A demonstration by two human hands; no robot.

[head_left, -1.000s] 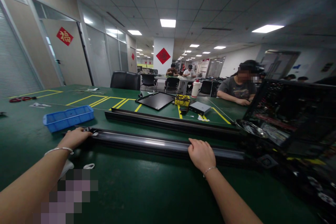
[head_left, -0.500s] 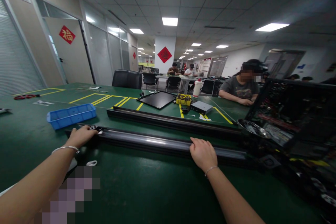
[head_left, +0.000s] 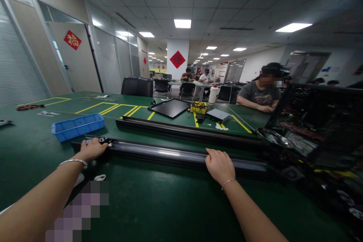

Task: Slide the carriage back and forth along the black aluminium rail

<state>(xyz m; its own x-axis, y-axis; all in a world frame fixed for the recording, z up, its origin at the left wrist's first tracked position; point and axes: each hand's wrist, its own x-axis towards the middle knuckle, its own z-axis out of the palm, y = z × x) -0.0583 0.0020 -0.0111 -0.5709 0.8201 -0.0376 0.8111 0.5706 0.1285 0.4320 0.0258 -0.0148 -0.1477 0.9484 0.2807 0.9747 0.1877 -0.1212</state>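
Observation:
A long, dark metal rail (head_left: 167,154) with a shiny rounded top lies across the green table in front of me. My left hand (head_left: 92,150) is closed over its left end, fingers beside a small fitting whose details I cannot make out. Farther right, my right hand (head_left: 220,165) grips the same rail from above, fingers bent over its far side and partly hidden. Behind it and roughly parallel lies a second dark rail (head_left: 178,131), which neither hand touches.
A blue bin (head_left: 78,126) sits beyond my left hand. Farther back are a black panel (head_left: 169,108), a yellow box of cables (head_left: 198,108) and a grey box (head_left: 217,115). An open dark case (head_left: 314,121) and a metal bowl (head_left: 273,138) crowd the right. A co-worker (head_left: 259,92) sits behind.
My left hand has shifted slightly right along the rail's end, its fingers now more over the small fitting. My right hand and the rail look unchanged.

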